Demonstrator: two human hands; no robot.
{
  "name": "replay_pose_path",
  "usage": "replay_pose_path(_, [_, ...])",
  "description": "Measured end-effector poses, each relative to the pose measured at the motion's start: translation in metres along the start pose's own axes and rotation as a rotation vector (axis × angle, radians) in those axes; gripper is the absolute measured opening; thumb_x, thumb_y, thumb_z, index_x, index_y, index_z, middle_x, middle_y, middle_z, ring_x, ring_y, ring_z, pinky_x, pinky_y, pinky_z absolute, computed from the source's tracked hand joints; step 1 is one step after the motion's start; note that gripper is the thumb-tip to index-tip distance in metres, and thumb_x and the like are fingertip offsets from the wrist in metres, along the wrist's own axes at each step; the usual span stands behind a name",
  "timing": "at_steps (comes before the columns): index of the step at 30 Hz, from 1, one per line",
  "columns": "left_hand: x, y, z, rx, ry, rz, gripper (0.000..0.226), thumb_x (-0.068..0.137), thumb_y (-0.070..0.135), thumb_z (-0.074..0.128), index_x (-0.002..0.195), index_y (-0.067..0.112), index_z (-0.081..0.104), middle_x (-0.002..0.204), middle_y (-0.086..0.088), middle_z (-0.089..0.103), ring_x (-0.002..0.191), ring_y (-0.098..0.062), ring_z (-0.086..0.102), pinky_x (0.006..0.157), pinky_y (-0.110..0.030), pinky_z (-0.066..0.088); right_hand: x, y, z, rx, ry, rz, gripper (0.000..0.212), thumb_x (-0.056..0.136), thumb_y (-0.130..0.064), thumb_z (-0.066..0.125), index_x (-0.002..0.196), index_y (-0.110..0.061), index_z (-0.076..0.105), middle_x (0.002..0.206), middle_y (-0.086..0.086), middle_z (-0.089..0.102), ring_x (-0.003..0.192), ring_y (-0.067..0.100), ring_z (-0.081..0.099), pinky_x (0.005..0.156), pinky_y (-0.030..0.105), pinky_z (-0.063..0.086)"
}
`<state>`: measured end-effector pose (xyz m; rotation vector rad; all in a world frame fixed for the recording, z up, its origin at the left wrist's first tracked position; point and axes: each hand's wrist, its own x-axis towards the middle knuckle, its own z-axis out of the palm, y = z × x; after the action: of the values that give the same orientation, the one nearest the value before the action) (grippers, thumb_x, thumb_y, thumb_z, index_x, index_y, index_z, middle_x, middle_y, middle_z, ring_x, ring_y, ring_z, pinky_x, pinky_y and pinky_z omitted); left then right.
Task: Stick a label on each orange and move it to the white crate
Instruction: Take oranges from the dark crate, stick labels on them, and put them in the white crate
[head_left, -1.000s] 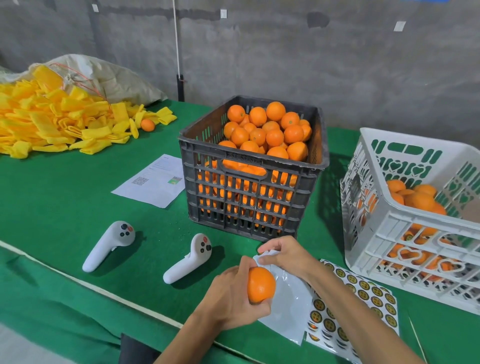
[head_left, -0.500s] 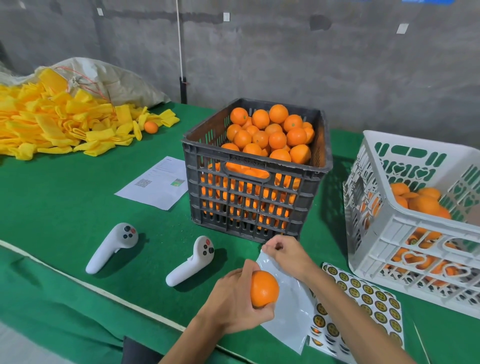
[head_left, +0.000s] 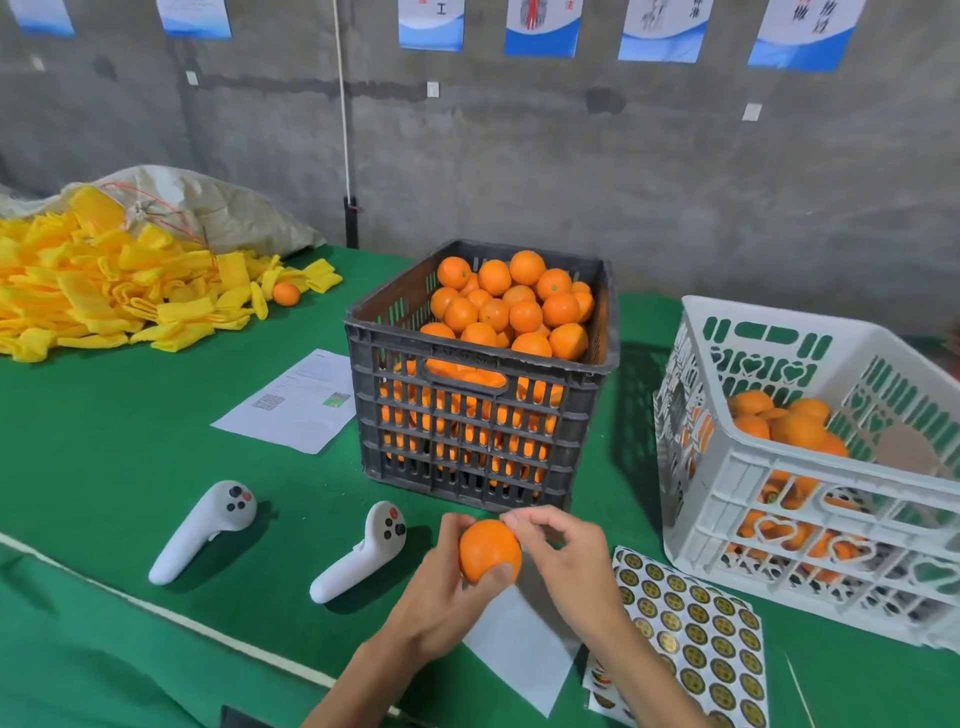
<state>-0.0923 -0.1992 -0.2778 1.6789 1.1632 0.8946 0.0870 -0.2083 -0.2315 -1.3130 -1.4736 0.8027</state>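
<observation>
Many left: black crate (head_left: 480, 431) heaped with unlabelled oranges
Done: several oranges in white crate (head_left: 810, 478), roughly a third full
Left hand (head_left: 441, 582): grip curled round orange (head_left: 489, 550), above table (head_left: 104, 467)
Right hand (head_left: 558, 553): fingertips pinched at orange top, label not visible
Label sheet (head_left: 696, 631): mostly unused

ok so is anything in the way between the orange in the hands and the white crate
Nothing visible blocks it. The orange, held by the left hand with the right hand touching its top, is left of the white crate. Only the flat label sheet lies on the table between them, and the crate's near wall must be cleared.
</observation>
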Motion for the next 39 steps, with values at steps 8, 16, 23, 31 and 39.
replay_pose_path(8, [0.020, 0.055, -0.006, -0.073, -0.077, 0.166, 0.063, 0.084, 0.078, 0.064, 0.130, 0.042, 0.041, 0.113, 0.021, 0.060, 0.102, -0.010, 0.067, 0.085, -0.035, 0.059, -0.016, -0.036, -0.050, -0.299, -0.104, -0.248, 0.051, 0.095, -0.046, 0.054, 0.145, -0.040, 0.051, 0.145, -0.032, 0.047, 0.134, -0.008, 0.045, 0.111, 0.022, 0.042])
replay_pose_path(16, [0.052, 0.151, 0.052, -0.204, -0.066, 0.237, 0.060, 0.078, 0.088, 0.058, 0.122, 0.048, 0.047, 0.116, 0.011, 0.064, 0.104, -0.002, 0.067, 0.087, -0.027, 0.056, -0.009, -0.070, -0.124, -0.565, 0.152, -0.404, 0.076, 0.085, -0.068, 0.063, 0.150, -0.040, 0.035, 0.143, -0.032, 0.040, 0.125, -0.025, 0.036, 0.101, 0.000, 0.031])
replay_pose_path(23, [0.062, 0.148, 0.091, -0.101, -0.057, 0.142, 0.030, 0.098, 0.062, 0.054, 0.109, 0.034, 0.058, 0.103, 0.000, 0.074, 0.095, -0.008, 0.071, 0.089, -0.033, 0.056, 0.016, -0.074, -0.215, -0.737, 0.548, -0.186, 0.085, 0.088, -0.067, 0.062, 0.155, -0.021, 0.039, 0.139, 0.002, 0.062, 0.119, 0.020, 0.062, 0.095, 0.038, 0.052])
replay_pose_path(31, [0.068, 0.051, 0.069, 0.743, -0.094, -0.001, 0.060, 0.103, 0.053, 0.050, 0.157, 0.034, 0.033, 0.162, 0.014, 0.036, 0.153, -0.012, 0.027, 0.128, -0.039, 0.017, 0.022, -0.048, -0.254, -0.882, 0.517, -0.024, 0.070, 0.097, -0.061, 0.049, 0.150, -0.016, 0.044, 0.136, 0.005, 0.064, 0.111, 0.027, 0.067, 0.087, 0.044, 0.055])
replay_pose_path(39, [0.069, 0.016, 0.059, 0.809, -0.203, -0.011, 0.068, 0.093, 0.065, 0.059, 0.152, 0.035, 0.045, 0.160, 0.011, 0.038, 0.144, -0.012, 0.036, 0.120, -0.035, 0.029, 0.030, -0.040, -0.240, -0.892, 0.524, -0.087, 0.038, 0.107, -0.031, 0.051, 0.134, -0.010, 0.066, 0.145, 0.005, 0.060, 0.133, 0.023, 0.056, 0.106, 0.041, 0.048])
